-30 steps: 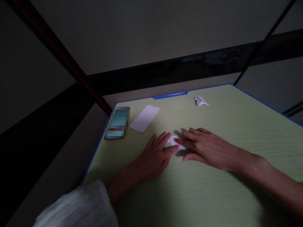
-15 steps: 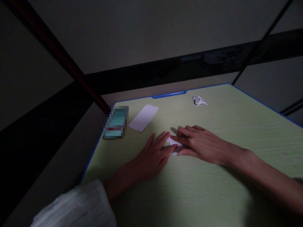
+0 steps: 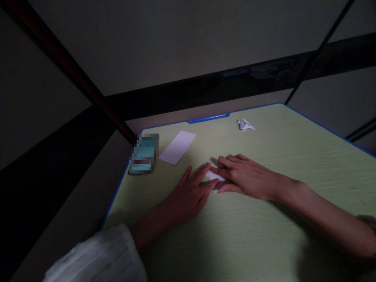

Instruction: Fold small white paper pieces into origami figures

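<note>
Pressing flat on a small white folded paper [image 3: 215, 178], both hands meet near the middle of the green table [image 3: 264, 235]. The left hand [image 3: 188, 194] lies spread, palm down, its fingertips on the paper's near-left edge; the right hand [image 3: 246, 178] lies flat too, fingers extended over the paper's right side, so most of the sheet is hidden. Neither hand pinches anything. The step in hand looks like flattening a crease. A next fold would probably call for lifting one edge while the other hand pins the sheet. Beyond the paper, towards the table's far edge, lie a plain white slip [image 3: 178, 147], a blurred card [image 3: 143, 153] and a finished folded figure [image 3: 245, 125].
</note>
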{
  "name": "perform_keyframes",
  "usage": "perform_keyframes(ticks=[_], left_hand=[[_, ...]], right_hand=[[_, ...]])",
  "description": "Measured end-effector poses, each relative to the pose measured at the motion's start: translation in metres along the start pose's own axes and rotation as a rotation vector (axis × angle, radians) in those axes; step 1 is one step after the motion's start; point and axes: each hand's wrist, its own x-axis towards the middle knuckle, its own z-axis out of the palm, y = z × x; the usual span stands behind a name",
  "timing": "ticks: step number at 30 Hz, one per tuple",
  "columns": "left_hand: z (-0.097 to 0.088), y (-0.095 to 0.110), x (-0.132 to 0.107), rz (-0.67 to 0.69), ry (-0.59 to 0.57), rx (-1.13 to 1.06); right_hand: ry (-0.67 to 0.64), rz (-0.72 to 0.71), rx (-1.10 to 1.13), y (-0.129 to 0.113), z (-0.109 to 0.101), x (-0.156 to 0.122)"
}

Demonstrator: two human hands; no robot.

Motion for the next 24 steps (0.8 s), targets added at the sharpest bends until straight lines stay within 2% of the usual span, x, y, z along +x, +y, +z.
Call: perform_keyframes(ticks=[24], left_hand=[[0.002,-0.001,0.0,-0.001,0.034,-0.021]], right_hand=[[-0.089,0.012,0.201,0.003,-0.017,-0.018]])
